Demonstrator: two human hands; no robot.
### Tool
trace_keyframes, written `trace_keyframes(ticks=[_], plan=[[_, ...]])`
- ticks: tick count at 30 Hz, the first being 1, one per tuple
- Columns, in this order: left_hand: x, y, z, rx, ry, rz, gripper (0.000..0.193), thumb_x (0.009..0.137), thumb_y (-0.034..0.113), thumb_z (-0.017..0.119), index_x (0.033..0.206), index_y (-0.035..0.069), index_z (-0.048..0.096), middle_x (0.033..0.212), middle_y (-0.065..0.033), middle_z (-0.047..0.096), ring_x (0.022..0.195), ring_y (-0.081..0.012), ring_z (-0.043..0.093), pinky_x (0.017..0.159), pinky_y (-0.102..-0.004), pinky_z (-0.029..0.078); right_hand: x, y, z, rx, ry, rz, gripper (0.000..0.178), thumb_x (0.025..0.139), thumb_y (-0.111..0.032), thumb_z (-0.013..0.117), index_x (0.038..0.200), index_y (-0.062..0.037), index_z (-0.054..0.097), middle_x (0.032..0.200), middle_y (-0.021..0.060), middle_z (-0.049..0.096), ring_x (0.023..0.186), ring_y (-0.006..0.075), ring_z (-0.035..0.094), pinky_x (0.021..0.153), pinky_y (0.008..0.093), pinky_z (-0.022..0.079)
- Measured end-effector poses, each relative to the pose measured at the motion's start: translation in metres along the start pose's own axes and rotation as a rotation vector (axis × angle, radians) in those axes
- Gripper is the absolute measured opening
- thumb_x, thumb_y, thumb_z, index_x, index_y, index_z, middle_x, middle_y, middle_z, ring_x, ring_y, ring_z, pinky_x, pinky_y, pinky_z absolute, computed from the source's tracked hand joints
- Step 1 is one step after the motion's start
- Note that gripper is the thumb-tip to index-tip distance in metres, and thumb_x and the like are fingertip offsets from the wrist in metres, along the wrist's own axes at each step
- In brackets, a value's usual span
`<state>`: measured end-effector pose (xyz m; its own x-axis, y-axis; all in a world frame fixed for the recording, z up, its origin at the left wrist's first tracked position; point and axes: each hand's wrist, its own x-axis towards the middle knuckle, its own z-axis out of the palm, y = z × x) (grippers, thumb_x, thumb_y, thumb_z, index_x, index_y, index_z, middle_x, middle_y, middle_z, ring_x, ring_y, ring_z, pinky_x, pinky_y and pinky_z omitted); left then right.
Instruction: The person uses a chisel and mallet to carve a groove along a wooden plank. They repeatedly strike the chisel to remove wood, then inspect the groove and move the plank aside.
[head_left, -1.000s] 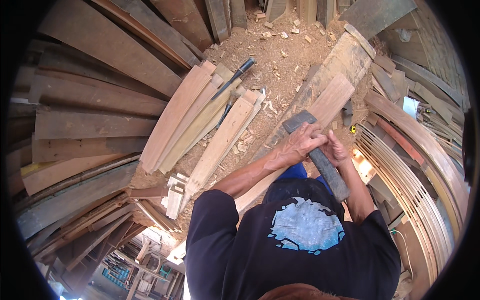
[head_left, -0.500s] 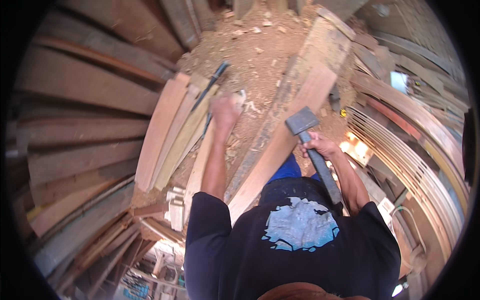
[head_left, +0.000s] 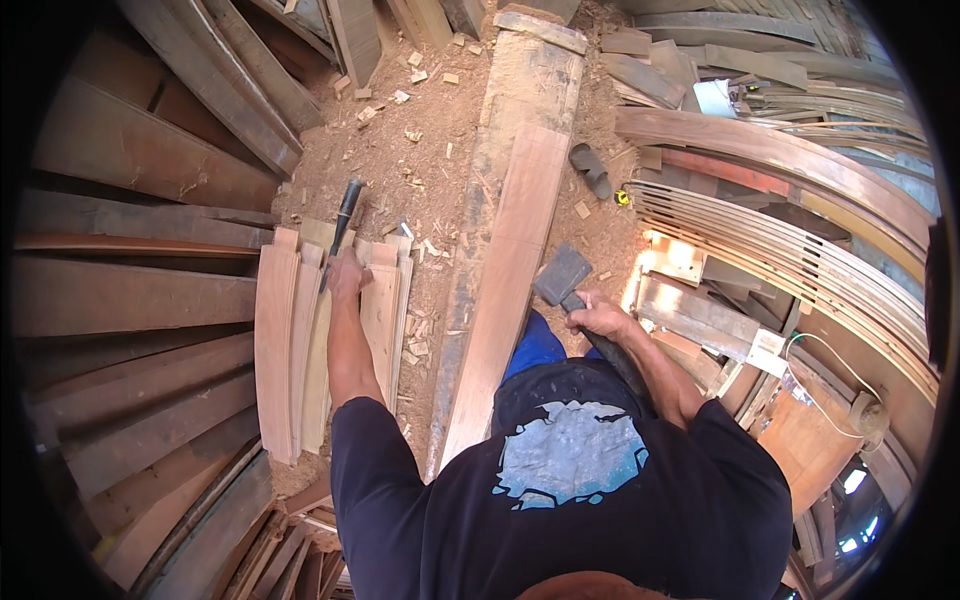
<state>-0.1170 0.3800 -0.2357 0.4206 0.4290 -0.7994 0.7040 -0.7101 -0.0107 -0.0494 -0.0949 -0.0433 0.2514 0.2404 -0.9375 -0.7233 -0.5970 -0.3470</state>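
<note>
My left hand (head_left: pixel 349 274) is low over the stacked boards at the left, its fingers curled at a chisel (head_left: pixel 347 209) with a black handle. The handle points away from me, and the blade shows beside my fingers; part of the grip is hidden. My right hand (head_left: pixel 598 316) is closed round the handle of a dark grey mallet (head_left: pixel 563 274), just below its block-shaped head. The mallet is held beside a long reddish plank (head_left: pixel 508 255), which rests on a worn, thick beam (head_left: pixel 497 112) between my hands.
Several cut boards (head_left: pixel 276 345) lie side by side at the left. Sawdust and chips cover the ground (head_left: pixel 400 140). A dark cylindrical piece (head_left: pixel 590 170) and a yellow tape measure (head_left: pixel 623 198) lie past the plank. Long slats (head_left: pixel 760 265) and stacked timber (head_left: pixel 140 290) flank the space.
My left hand has moved from the bare wood at the right of the chisel onto the chisel. The view has turned and shifted. The mallet stays in my right hand.
</note>
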Motion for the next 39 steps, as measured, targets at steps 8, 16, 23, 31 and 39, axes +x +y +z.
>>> trace_keyframes(ticks=[8, 16, 23, 31, 39], plan=[[-0.040, -0.036, 0.017, 0.031, 0.136, 0.082, 0.055, 0.080, 0.009, 0.070, 0.127, -0.001, 0.044, 0.122, -0.0318, 0.060, 0.119, -0.0474, 0.060, 0.102, -0.0506, 0.050, 0.025, -0.003, -0.063, 0.587, 0.089, -0.027, 0.016, 0.096, -0.019, 0.066, 0.090, -0.0060, 0.058, 0.075, 0.0042, 0.063, 0.063, 0.0145, 0.065, 0.060, 0.0364, 0.060], [-0.132, -0.032, -0.024, -0.065, 0.509, 0.034, 0.050, 0.077, 0.003, 0.071, 0.118, -0.001, 0.044, 0.115, -0.0289, 0.058, 0.107, -0.0492, 0.061, 0.092, -0.0551, 0.052, 0.095, -0.025, -0.020, 0.767, 0.058, -0.025, 0.015, 0.098, -0.019, 0.062, 0.089, -0.0066, 0.061, 0.071, 0.0049, 0.062, 0.060, 0.0189, 0.063, 0.053, 0.0392, 0.057], [-0.233, 0.071, -0.109, -0.229, 0.857, 0.286, 0.047, 0.073, 0.008, 0.071, 0.116, 0.004, 0.052, 0.110, -0.0231, 0.060, 0.104, -0.0452, 0.061, 0.087, -0.0534, 0.051, 0.078, -0.024, -0.052, 0.857, -0.086, -0.051, 0.014, 0.097, -0.019, 0.062, 0.089, -0.0079, 0.062, 0.073, 0.0038, 0.064, 0.060, 0.0188, 0.063, 0.058, 0.0400, 0.059], [-0.304, 0.230, -0.162, -0.308, 0.960, 0.550, 0.043, 0.075, 0.010, 0.067, 0.116, 0.007, 0.055, 0.106, -0.0208, 0.062, 0.098, -0.0417, 0.064, 0.082, -0.0510, 0.052, 0.057, -0.001, -0.136, 0.926, -0.032, -0.121, 0.012, 0.095, -0.021, 0.065, 0.091, -0.0095, 0.063, 0.072, 0.0046, 0.064, 0.059, 0.0205, 0.063, 0.058, 0.0422, 0.058], [-0.257, 0.340, -0.131, -0.125, 0.835, 0.745, 0.036, 0.076, 0.009, 0.068, 0.108, 0.005, 0.052, 0.096, -0.0212, 0.064, 0.094, -0.0419, 0.064, 0.078, -0.0514, 0.051, 0.025, 0.094, -0.216, 0.994, 0.124, -0.240, 0.021, 0.095, -0.025, 0.062, 0.082, -0.0085, 0.062, 0.067, 0.0066, 0.063, 0.055, 0.0226, 0.063, 0.055, 0.0387, 0.057]])
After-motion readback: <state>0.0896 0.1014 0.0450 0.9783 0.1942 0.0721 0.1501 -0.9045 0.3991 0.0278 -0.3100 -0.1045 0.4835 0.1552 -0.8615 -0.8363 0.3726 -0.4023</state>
